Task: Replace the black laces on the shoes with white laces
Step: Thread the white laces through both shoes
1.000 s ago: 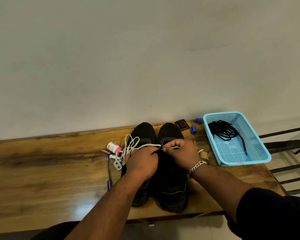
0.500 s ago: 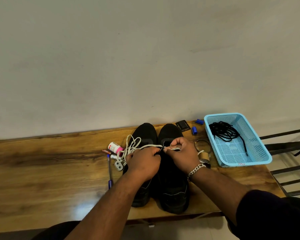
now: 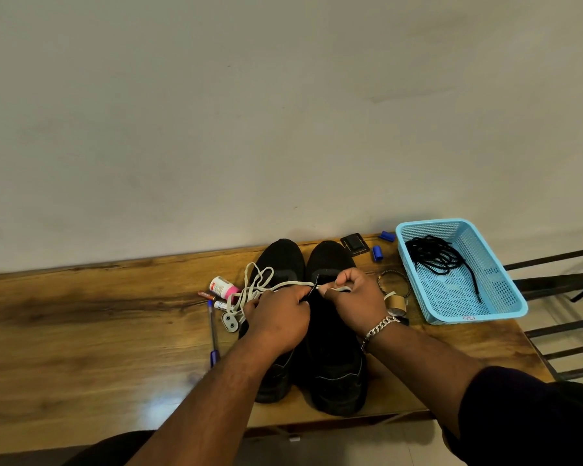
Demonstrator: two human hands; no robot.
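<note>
Left hand (image 3: 278,316) and right hand (image 3: 357,299) both pinching the white lace (image 3: 293,284), above black shoes (image 3: 334,358), lower centre of frame

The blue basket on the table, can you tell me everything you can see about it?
The blue basket is a light blue rectangular tray that looks like plastic, with sloping walls and a floor full of little holes. It sits flat near the right end of the wooden table, a little way from the wall. A tangled bunch of black laces lies in its far left part, with one end trailing toward the near side. A small label shows on its near rim. Neither hand touches it.
</note>
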